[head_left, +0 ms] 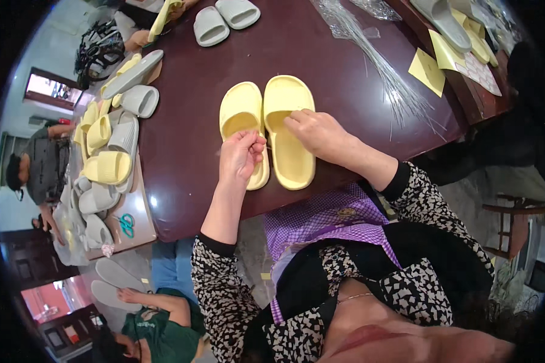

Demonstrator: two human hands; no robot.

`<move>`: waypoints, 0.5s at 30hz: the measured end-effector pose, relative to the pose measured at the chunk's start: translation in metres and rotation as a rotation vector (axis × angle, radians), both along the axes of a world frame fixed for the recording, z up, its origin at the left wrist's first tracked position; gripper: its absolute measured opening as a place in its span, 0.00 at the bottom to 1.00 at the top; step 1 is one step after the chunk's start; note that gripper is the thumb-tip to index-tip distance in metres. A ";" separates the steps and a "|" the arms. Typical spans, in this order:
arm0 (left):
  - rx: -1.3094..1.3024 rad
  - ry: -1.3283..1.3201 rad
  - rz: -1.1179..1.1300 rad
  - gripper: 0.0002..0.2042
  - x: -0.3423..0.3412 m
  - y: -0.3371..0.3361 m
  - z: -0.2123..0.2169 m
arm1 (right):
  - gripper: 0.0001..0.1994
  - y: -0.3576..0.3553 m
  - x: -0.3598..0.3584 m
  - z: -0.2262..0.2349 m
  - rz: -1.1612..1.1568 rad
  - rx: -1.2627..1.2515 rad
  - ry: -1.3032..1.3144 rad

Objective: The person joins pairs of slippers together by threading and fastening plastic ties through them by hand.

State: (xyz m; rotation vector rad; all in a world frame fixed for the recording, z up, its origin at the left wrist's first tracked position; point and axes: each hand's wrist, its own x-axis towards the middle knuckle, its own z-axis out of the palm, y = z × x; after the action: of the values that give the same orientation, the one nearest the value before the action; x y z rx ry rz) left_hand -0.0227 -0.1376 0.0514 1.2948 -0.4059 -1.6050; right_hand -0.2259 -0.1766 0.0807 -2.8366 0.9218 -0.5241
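On the dark table, our left hand pinches the inner edge of the left yellow slipper. Our right hand rests with bent fingers on the right yellow slipper. Both slippers lie side by side, touching. Thin clear strips lie to the right, and a pile of slippers sits far left.
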 end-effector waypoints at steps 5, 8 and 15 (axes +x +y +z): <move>-0.005 0.033 -0.003 0.05 -0.013 -0.003 0.000 | 0.08 -0.008 -0.007 -0.001 -0.111 0.007 -0.005; -0.007 0.059 0.023 0.05 -0.020 -0.003 0.001 | 0.09 -0.010 -0.015 0.001 -0.125 0.039 -0.012; -0.017 0.100 0.049 0.07 -0.024 -0.003 0.001 | 0.08 -0.031 -0.037 0.008 -0.124 0.235 -0.548</move>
State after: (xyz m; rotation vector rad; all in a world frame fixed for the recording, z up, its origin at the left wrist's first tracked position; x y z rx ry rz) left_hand -0.0463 -0.1410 0.0523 1.1973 -0.3228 -1.6143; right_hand -0.2632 -0.2081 0.0884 -2.2526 0.9656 -1.0582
